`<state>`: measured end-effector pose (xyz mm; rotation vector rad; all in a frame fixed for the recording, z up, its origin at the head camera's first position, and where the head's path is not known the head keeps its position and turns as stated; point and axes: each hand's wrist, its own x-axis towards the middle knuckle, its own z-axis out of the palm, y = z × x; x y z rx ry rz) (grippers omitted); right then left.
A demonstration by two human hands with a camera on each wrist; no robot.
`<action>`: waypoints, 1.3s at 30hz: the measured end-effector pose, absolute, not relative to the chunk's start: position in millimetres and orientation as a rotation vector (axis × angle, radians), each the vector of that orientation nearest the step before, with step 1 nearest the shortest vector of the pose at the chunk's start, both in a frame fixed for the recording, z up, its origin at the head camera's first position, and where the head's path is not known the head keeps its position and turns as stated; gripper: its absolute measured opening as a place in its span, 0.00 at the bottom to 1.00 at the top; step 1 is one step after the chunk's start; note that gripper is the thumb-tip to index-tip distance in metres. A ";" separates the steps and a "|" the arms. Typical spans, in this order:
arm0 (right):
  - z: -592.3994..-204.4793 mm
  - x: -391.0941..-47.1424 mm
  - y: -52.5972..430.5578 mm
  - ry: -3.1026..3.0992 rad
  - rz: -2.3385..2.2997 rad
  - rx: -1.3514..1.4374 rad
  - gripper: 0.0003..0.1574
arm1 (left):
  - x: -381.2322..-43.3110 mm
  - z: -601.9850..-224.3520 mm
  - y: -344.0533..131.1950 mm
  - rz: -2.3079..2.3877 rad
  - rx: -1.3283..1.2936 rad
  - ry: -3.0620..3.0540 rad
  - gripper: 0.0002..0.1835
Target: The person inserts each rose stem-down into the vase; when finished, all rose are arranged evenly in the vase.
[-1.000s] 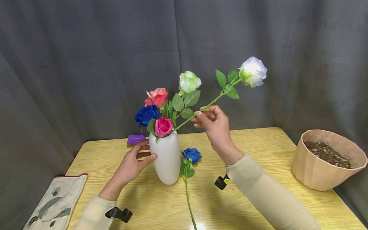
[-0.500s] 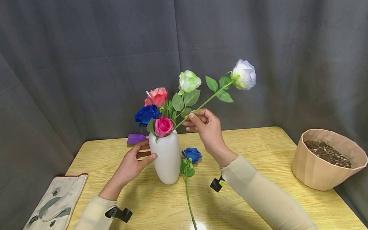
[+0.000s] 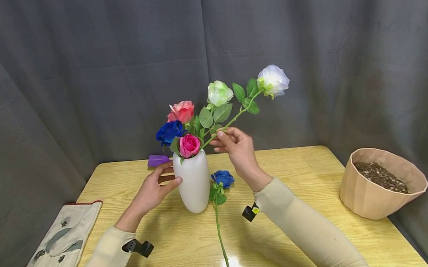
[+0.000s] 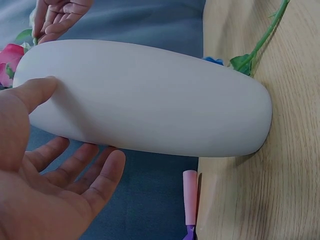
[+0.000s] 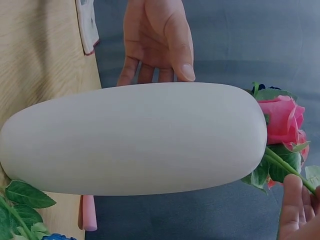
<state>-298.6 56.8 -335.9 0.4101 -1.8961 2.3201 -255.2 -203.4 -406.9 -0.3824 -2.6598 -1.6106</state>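
A white vase [image 3: 193, 183] stands upright on the table, holding a coral rose [image 3: 181, 111], a dark blue rose [image 3: 170, 132], a pink rose [image 3: 190, 145] and a pale green-white rose [image 3: 219, 93]. My left hand [image 3: 154, 191] steadies the vase from its left side, thumb on the front and fingers reaching behind. With thumb and fingertips, my right hand [image 3: 240, 151] pinches the stem of a white rose [image 3: 273, 81]. That stem slants down to the left into the vase mouth; its lower end is hidden. A second blue rose [image 3: 222, 179] lies right of the vase.
A beige pot [image 3: 380, 184] with soil stands at the table's right edge. Work gloves [image 3: 60, 245] lie at the left. Behind the vase lies a small tool with a purple scoop [image 3: 158, 160] and a pink handle [image 4: 190, 197]. A grey curtain [image 3: 139, 52] hangs behind.
My right hand has moved left and slightly down toward the vase with the white rose, whose bloom has shifted left. My left hand and the vase have stayed in place.
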 end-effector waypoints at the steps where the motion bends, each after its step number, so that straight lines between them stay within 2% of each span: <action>1: -336.3 -298.8 55.8 -1.897 2.319 0.412 0.11 | -255.3 -406.9 -203.9 -1.611 -0.383 -2.658 0.38; 39: -343.2 -302.8 38.2 -2.124 2.172 0.385 0.19 | -255.2 -408.5 -202.7 -1.623 -0.359 -2.676 0.38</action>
